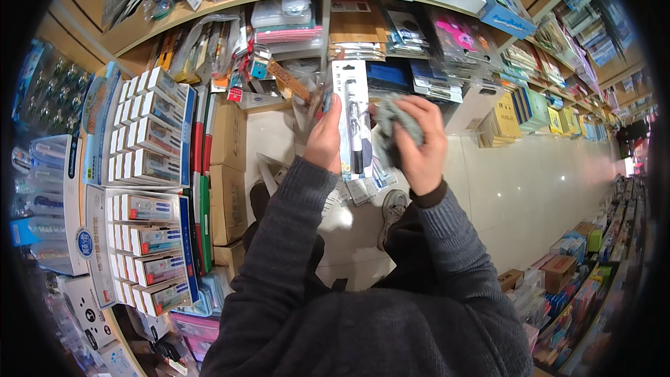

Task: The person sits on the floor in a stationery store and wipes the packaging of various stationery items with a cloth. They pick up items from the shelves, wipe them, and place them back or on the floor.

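In the head view, my left hand (323, 139) grips the left edge of a long, narrow blister pack (344, 115). The card is upright in the picture, and a black-and-silver pen-like item (356, 131) shows through its front. Bunched in my right hand (423, 139) is a grey-green cloth (395, 125), just to the right of the pack. Some of the fingers are hidden behind the cloth. Below the pack, several flat packages (366, 188) lie on the floor between my shoes.
Shelves (282, 2) of packed stationery stand ahead. Boxed-pen displays (149, 131) and cardboard boxes (229, 167) are at my left. Yellow books (500, 120) are stacked at the right beside the tiled floor (502, 188). More boxed goods (560, 272) sit at lower right.
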Tool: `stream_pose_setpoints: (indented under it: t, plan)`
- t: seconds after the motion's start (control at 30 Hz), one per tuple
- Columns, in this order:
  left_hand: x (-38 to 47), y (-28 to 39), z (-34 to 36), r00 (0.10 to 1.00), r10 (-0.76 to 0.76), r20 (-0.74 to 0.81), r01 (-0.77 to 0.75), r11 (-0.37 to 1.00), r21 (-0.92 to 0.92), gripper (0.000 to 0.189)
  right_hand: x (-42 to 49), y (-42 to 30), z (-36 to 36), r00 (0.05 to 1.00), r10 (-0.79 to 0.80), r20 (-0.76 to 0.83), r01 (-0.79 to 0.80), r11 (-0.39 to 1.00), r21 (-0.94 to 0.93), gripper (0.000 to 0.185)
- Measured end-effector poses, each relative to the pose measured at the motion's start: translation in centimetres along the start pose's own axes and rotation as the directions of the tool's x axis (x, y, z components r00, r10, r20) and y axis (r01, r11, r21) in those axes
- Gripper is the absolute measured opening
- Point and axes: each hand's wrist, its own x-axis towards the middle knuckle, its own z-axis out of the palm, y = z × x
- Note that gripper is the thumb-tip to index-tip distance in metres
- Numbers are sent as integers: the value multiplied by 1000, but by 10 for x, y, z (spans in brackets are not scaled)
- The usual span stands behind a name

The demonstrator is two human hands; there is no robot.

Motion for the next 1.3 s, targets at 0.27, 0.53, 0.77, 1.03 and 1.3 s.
stream_pose_setpoints:
  t: [0.27, 0.53, 0.77, 1.03, 1.3]
  plan:
    - [7, -10, -13, 988, 152, -13, -152, 986, -62, 52, -29, -3, 24, 965, -53, 255, 102, 978, -184, 53]
    - [3, 9, -12, 970, 139, -198, -175, 968, -177, 56, -59, -11, 16, 939, -116, 323, 178, 970, -168, 38]
    - [-3, -4, -1, 992, 65, 108, -107, 886, 451, 59, -18, 2, -17, 995, -2, -99, -4, 999, -53, 32]
    - [-7, -38, 19, 952, 279, 125, -289, 690, 663, 52, -11, 3, -2, 976, -213, 44, 218, 962, -165, 42]
    - [-15, -30, 24, 976, -148, 162, 2, 746, 666, 52, 8, 19, -20, 993, -19, -113, 6, 994, -111, 22]
